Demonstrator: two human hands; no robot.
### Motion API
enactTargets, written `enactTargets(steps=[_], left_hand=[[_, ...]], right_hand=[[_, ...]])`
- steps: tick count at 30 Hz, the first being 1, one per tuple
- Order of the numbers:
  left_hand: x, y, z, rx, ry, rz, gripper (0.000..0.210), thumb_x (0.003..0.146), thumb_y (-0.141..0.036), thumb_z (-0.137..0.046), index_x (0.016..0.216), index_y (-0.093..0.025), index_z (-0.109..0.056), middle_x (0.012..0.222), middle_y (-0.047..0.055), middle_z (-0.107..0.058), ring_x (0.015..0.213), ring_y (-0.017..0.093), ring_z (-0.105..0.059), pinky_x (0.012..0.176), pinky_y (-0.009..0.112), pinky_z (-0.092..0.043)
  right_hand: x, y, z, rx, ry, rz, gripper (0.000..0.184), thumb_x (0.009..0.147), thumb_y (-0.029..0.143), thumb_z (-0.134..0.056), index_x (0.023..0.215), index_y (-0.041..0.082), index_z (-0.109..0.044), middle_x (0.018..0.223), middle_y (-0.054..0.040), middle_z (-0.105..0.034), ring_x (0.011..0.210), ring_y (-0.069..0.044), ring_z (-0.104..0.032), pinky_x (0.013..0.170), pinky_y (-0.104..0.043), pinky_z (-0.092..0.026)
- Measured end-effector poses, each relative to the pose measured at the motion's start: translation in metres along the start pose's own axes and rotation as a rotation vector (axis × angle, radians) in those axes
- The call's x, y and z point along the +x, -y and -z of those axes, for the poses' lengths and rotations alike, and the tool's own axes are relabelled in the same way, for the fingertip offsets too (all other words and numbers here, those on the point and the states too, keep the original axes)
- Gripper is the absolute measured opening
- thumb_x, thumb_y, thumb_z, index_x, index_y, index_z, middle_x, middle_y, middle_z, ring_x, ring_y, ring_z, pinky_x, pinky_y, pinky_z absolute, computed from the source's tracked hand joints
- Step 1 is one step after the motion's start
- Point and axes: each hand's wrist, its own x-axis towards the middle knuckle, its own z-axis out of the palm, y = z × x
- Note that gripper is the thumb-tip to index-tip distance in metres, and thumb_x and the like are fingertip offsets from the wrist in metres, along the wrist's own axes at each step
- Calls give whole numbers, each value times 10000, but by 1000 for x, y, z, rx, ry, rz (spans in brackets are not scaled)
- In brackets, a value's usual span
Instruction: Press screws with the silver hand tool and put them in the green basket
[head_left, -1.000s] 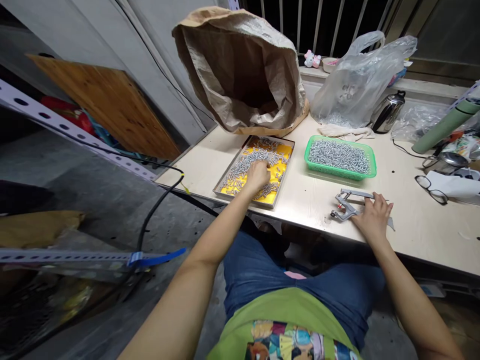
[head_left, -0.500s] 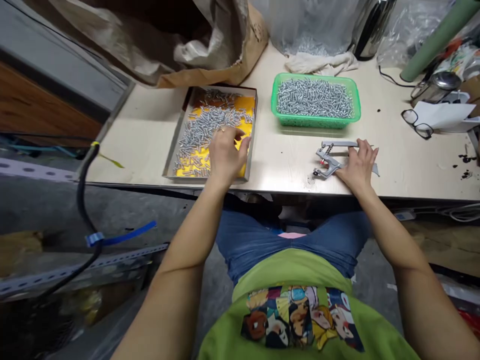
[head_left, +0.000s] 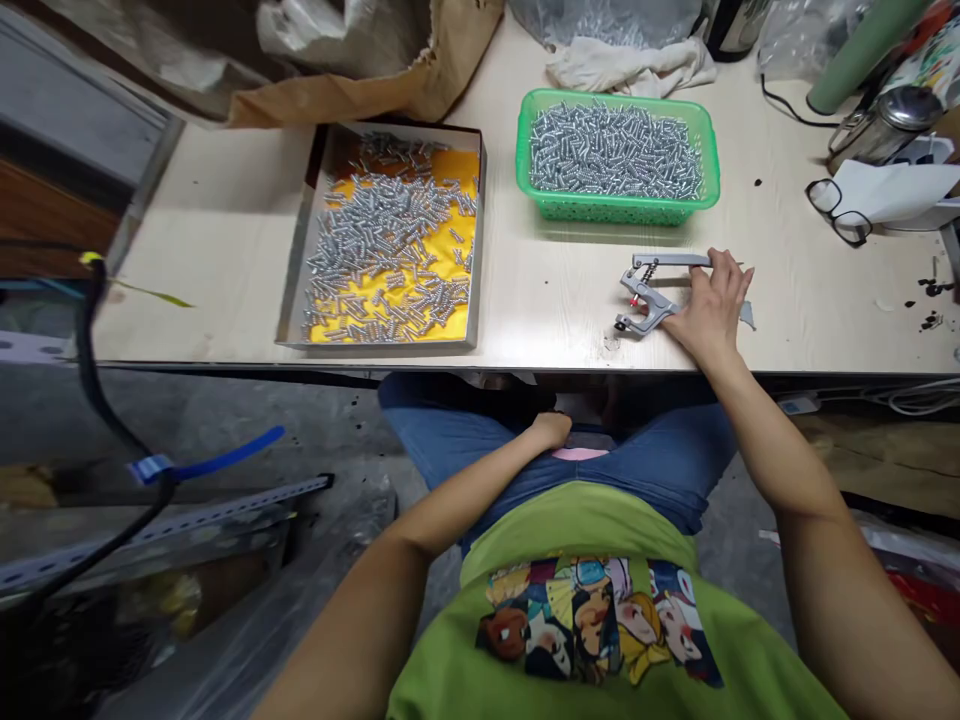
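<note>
Metal pliers (head_left: 654, 296) lie on the surface (head_left: 547, 300), just in front of the green basket (head_left: 616, 152); I have my right hand (head_left: 709, 305) grasping their handles. My left hand (head_left: 553, 430) rests on my lap below the basket; whether clenched, I cannot tell

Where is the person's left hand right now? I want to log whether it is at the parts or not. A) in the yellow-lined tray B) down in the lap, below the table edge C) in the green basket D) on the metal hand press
B: the left hand lies on the jeans below the table edge, apart from the yellow-lined tray, while the right hand rests on the metal hand press.
</note>
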Motion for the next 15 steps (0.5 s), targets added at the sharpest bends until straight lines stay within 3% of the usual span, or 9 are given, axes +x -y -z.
enactTargets(steps=[8, 12, 15], left_hand=[[22, 3, -25, -81, 55, -22, 365, 795, -293, -628, 1123, -140, -671, 1154, 182, -680, 1052, 282, -647, 826, 290, -501], [24, -2, -15, -118, 53, -32, 342, 786, -301, -663, 1088, -140, -675, 1101, 182, -684, 1010, 287, -652, 809, 306, -512], [21, -7, 0, -179, 10, -123, 326, 856, -348, -618, 1134, -179, -626, 1172, 128, -629, 1034, 235, -618, 857, 350, -521]], right_hand=[[2, 2, 2, 32, 23, -15, 685, 846, 683, -364, 1231, 140, -525, 1420, -202, -382, 1363, -403, -264, 1093, -709, -112], [4, 3, 2, 59, 37, -25, 692, 833, 695, -377, 1202, 132, -535, 1408, -217, -397, 1355, -410, -275, 1093, -706, -125], [5, 3, 1, 71, 35, -29, 688, 821, 709, -385, 1162, 134, -547, 1394, -227, -417, 1343, -410, -301, 1094, -701, -138]])
